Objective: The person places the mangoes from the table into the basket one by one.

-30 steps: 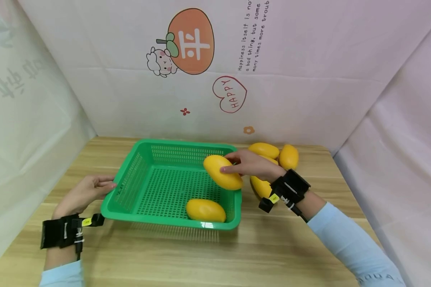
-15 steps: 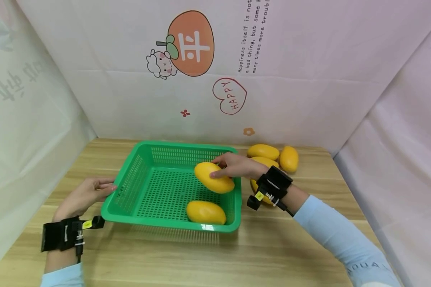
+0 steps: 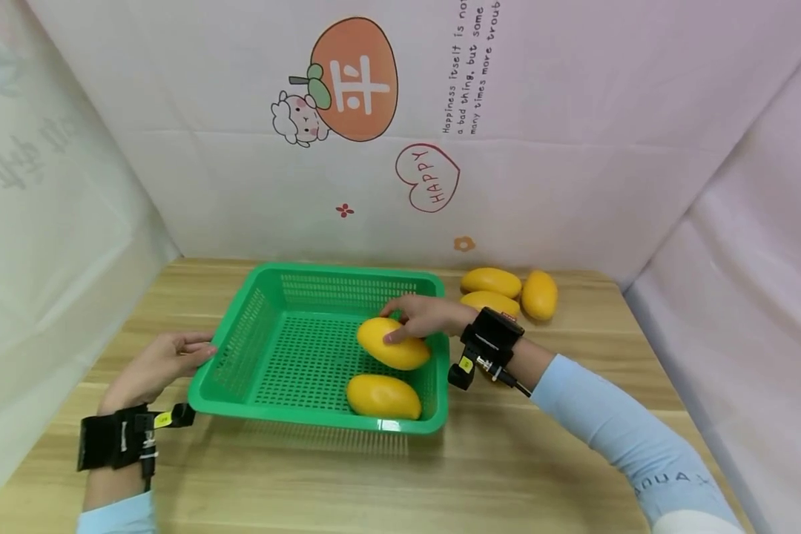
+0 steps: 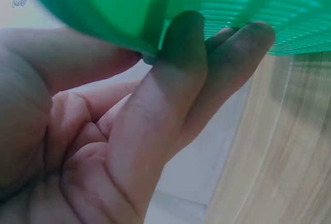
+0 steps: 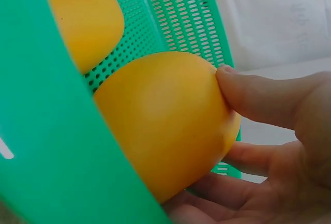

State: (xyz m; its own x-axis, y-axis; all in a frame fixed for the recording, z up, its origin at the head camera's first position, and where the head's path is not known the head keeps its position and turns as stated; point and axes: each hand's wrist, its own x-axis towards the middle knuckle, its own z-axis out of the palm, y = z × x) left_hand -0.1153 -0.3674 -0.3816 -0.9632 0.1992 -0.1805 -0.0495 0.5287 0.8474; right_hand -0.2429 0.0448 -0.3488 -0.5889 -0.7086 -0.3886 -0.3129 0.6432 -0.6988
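A green plastic basket (image 3: pixel 320 420) with slotted walls stands on the wooden table. My left hand (image 3: pixel 156 367) grips its left rim; in the left wrist view the thumb lies at the edge and fingers (image 4: pixel 178 63) reach under it. Inside the basket's right half, my right hand (image 3: pixel 427 315) holds a yellow mango (image 3: pixel 394 348) between thumb and fingers. The right wrist view shows that same mango (image 5: pixel 165 115) low inside the wall; whether it touches the basket floor I cannot tell. A second mango (image 3: pixel 383 397) lies in the front right corner of the basket.
Right of the basket, loose mangoes (image 3: pixel 539 295) lie on the table (image 3: pixel 574 445); the right wrist partly hides that area. A printed white cloth (image 3: pixel 541 185) rises behind the table, with more cloth at both sides.
My right hand has carried the mango leftward and down, from above the basket's right rim into the basket. The left hand has stayed at the left rim.
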